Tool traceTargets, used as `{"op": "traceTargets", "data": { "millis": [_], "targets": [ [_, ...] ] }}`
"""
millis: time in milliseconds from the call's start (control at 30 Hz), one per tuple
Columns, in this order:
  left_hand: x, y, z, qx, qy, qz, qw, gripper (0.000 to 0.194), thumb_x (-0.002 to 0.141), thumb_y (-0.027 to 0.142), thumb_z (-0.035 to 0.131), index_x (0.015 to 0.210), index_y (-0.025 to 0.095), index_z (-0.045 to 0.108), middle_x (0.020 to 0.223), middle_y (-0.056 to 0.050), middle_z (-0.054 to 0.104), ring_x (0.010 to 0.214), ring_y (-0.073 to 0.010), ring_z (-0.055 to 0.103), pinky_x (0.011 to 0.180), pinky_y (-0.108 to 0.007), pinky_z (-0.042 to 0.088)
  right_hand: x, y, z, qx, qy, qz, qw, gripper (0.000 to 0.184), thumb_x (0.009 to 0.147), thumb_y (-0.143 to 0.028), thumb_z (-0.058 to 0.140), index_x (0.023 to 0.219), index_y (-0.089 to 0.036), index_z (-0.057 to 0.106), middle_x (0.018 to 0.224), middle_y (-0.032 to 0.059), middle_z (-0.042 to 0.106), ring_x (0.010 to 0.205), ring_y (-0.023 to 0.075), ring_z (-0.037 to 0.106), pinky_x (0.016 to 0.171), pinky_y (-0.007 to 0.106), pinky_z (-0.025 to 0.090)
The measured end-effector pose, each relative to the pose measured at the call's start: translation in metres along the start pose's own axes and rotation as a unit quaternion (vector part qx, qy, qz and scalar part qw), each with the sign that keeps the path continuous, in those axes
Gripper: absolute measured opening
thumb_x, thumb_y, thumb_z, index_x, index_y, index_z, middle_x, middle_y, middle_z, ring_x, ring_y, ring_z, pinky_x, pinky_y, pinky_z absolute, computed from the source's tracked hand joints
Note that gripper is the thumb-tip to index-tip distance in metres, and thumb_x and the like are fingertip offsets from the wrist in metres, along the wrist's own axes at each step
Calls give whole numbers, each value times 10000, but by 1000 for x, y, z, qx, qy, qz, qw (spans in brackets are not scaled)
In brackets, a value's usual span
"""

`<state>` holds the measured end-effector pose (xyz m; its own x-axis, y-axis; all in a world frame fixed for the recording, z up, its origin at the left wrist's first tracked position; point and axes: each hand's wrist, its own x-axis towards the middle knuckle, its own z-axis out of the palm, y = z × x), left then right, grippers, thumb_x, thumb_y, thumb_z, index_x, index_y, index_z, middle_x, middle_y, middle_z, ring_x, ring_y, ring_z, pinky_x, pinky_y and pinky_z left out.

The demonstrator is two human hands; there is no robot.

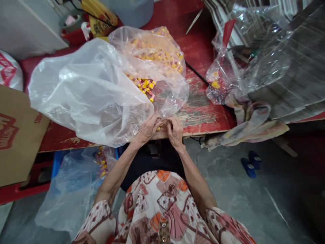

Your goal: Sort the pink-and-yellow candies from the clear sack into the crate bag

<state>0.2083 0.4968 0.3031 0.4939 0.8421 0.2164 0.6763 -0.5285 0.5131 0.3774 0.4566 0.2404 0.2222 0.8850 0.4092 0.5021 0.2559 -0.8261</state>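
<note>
My left hand (147, 128) and my right hand (175, 131) meet at the front edge of the red table, fingertips close together. The left fingers are pinched around a small yellow-and-pink piece (159, 128), mostly hidden by them. My right fingers are curled and closed beside it; what they hold is too small to make out. Just beyond my hands lies a large clear plastic bag (83, 88) with its mouth spread. Loose small yellow-and-pink pieces (146, 84) show at its opening, and many more fill the back of the bag.
The worn red table (203, 115) carries stacked grey sheets (286, 74), a smaller clear bag (217, 83) and a stained cloth (254, 130) at right. At left stands a cardboard box (20, 135). Below are a blue crate (58, 162) holding another bag, and blue slippers (250, 166).
</note>
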Motion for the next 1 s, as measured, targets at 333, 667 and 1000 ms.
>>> {"op": "traceTargets", "data": {
  "millis": [333, 667, 1000],
  "targets": [
    [-18, 11, 9, 50, 38, 5, 998, 161, 1152, 273, 530, 1237, 196, 642, 1100, -82, 658, 996, -227, 701, 880, -322, 584, -1, 1, -1, -10, -4, -1, 1000, 289, 1068, -193, 430, 1162, -223, 702, 1130, 104, 759, 1097, 234, 699, 1018, 382, 567],
    [-9, 11, 8, 55, 43, 6, 998, 147, 1148, 238, 532, 1255, 198, 625, 1190, -94, 674, 1095, -220, 714, 945, -332, 604, -2, 1, 1, 1, 0, -15, 1000, 278, 1083, -197, 438, 1152, -229, 705, 1122, 96, 757, 1086, 231, 694, 1001, 378, 572],
    [-6, 17, 2, 44, 51, -1, 998, 144, 1149, 252, 542, 1239, 195, 639, 1181, -85, 677, 1072, -210, 716, 926, -309, 602, -3, 0, -2, -14, 3, -27, 1000, 268, 1107, -240, 453, 1147, -223, 717, 1115, 96, 763, 1075, 224, 700, 989, 373, 575]
  ]
}}
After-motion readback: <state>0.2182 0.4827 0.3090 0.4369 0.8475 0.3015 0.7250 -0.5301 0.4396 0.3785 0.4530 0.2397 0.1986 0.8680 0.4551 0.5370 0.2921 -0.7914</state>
